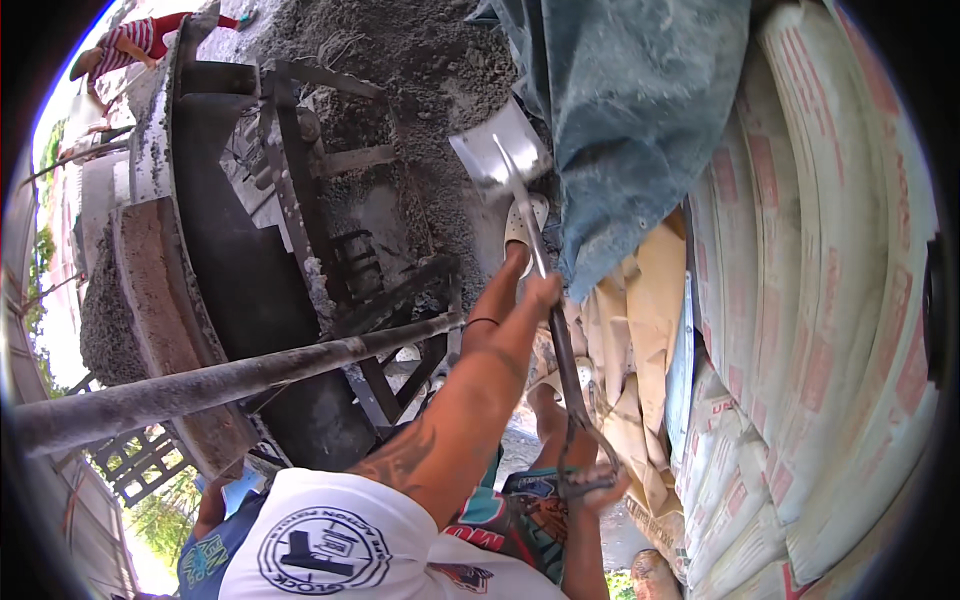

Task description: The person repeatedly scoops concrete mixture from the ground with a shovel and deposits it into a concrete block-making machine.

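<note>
A shovel (563, 350) runs from upper middle to lower right, its shiny metal blade (500, 150) resting on or just above the grey gravelly ground. Partway up the shaft, my left hand (545, 290) is closed around it, arm stretched forward. My right hand (600, 488) grips the handle at the shaft's near end. Little or no material shows on the blade. My foot in a cream clog (528, 213) stands close behind it. Beside the blade hangs the edge of a blue-grey tarp (640, 110).
Stacked cement-like sacks (800, 250) fill the right side, with crumpled brown paper bags (640, 330) next to them. On the left stands a dirty metal machine frame (290, 190); a long pipe (230, 385) crosses before it. A person in striped clothing (125, 45) is at far upper left.
</note>
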### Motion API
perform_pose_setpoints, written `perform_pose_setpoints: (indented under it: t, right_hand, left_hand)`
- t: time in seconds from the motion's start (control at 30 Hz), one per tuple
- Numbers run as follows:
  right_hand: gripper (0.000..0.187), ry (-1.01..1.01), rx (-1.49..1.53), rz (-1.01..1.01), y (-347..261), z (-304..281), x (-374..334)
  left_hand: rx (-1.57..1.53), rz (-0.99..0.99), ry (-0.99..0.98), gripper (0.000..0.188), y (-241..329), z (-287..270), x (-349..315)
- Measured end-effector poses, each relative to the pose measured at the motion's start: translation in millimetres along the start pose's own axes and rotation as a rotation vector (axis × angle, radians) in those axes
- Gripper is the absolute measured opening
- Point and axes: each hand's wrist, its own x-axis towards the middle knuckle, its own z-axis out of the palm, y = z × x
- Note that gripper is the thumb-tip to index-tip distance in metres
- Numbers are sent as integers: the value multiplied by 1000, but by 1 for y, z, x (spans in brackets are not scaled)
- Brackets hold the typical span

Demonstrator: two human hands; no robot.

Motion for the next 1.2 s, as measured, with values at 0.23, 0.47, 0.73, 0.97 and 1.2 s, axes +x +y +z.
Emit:
perform_pose_setpoints:
  t: [0.23, 0.47, 0.73, 0.97, 1.2]
  right_hand:
    - [45, 165, 75, 34, 5, -68, 15]
    - [46, 3, 143, 216, 45, 140, 79]
    - [55, -443, 117, 145, 59, 59, 69]
    - [45, -33, 62, 211, 77, 294, 106]
    - [43, -140, -53, 92, 75, 323, 122]
  left_hand:
    - [150, -107, -36, 15, -75, 37, -18]
    - [96, -25, -67, 22, 88, -3, 141]
    - [201, -68, 21, 31, 48, -21, 109]
    - [478, 47, 141, 30, 204, -56, 245]
    - [208, 3, 115, 36, 264, -46, 242]
